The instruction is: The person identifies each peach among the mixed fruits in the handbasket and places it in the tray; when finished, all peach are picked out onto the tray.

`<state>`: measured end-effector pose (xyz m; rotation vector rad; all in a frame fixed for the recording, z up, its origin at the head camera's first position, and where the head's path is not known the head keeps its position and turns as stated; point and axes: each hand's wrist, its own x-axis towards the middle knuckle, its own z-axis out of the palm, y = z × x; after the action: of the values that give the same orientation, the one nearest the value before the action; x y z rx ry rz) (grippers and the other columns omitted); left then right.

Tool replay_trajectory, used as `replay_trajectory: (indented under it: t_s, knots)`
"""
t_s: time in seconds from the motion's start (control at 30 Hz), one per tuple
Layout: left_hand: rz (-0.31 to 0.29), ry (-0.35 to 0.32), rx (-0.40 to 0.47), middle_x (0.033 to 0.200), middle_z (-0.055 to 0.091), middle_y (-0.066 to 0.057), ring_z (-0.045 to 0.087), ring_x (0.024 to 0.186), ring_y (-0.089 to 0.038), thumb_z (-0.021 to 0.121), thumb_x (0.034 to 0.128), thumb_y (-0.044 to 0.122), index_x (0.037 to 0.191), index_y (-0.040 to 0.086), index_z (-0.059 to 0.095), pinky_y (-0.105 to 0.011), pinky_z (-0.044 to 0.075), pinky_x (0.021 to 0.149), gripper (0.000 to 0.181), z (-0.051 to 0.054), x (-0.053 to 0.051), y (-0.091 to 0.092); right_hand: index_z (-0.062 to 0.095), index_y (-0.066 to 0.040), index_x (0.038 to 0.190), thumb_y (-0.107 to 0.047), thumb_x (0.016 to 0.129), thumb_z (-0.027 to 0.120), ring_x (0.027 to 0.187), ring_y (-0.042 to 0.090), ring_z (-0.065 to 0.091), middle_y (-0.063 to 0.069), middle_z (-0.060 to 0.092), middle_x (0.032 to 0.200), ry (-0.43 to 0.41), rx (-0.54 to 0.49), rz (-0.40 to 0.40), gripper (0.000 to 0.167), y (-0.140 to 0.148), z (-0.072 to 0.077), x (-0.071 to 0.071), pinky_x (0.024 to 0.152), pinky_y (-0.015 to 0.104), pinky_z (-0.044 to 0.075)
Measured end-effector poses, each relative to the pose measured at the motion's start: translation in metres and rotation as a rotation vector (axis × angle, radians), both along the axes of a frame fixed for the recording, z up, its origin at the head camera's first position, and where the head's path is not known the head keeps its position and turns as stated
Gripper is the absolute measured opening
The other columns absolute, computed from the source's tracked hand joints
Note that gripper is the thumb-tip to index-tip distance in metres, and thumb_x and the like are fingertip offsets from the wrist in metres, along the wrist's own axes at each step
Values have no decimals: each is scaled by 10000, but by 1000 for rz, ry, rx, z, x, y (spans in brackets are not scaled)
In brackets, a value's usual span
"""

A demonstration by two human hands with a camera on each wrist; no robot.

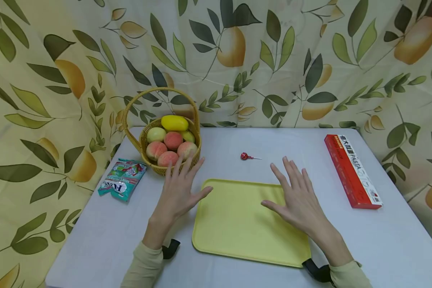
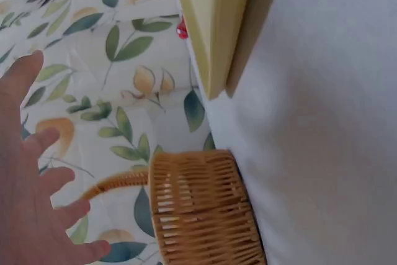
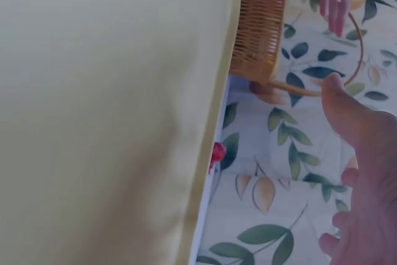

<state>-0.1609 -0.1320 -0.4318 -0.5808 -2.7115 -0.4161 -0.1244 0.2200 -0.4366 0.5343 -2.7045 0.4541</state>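
Both hands hover with fingers spread and hold nothing. My left hand (image 1: 176,196) is above the table beside the yellow tray's left edge, its fingertips near the wicker basket. Over the right part of the yellow tray (image 1: 245,224) is my right hand (image 1: 297,196). The wicker basket (image 1: 198,150), with a tall loop handle, holds several peaches (image 1: 173,141), pale green fruits (image 1: 156,135) and a yellow fruit (image 1: 174,123). Beyond the tray lies a red-wrapped lollipop (image 1: 244,156) with its white stick pointing right.
A teal FOX'S candy bag (image 1: 123,179) lies left of the basket. On the right side is a long red and white pasta box (image 1: 353,172). Leaf-and-fruit patterned cloth (image 1: 234,96) hangs behind the white table (image 1: 223,160) and along its sides.
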Motion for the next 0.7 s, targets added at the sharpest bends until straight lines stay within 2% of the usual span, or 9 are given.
replay_trajectory:
  t_s: [0.13, 0.3, 0.37, 0.53, 0.7]
  knots:
    - [43, -54, 95, 1753, 113, -42, 153, 1599, -382, 584, 951, 648, 1642, 289, 257, -688, 171, 1246, 845, 4, -2, -22, 235, -252, 1651, -547, 808, 788, 1559, 429, 208, 171, 167, 1723, -20, -12, 24, 1050, -8, -2, -4, 1283, 628, 99]
    - [187, -121, 304, 1756, -10, 25, 36, 1618, -358, 568, 986, 594, 1661, 347, 100, -741, 127, 1223, 857, 18, -11, -76, 240, -245, 1650, -566, 835, 768, 1555, 413, 236, 169, 188, 1718, -33, 3, 77, 1022, -20, -1, -14, 1271, 629, 151]
    - [215, -135, 406, 1755, -20, 6, 3, 1621, -355, 545, 1007, 574, 1663, 338, 76, -758, 103, 1216, 840, 22, -18, -99, 249, -233, 1647, -560, 840, 768, 1553, 410, 245, 173, 205, 1712, -35, 9, 94, 1013, -24, 1, -18, 1263, 632, 173]
    - [183, -164, 655, 1750, 8, -86, 3, 1617, -352, 506, 1052, 489, 1669, 226, 38, -698, 71, 1258, 817, 34, -41, -136, 250, -234, 1645, -554, 865, 751, 1544, 407, 266, 176, 230, 1699, -61, 9, 163, 981, -36, 8, -32, 1245, 640, 206]
    - [168, -212, 758, 1748, -61, -88, -12, 1613, -371, 504, 1060, 443, 1660, 218, -67, -648, 52, 1283, 859, 40, -59, -151, 265, -212, 1638, -528, 903, 730, 1554, 393, 256, 179, 222, 1700, -76, -11, 270, 925, -60, 23, -56, 1253, 628, 207]
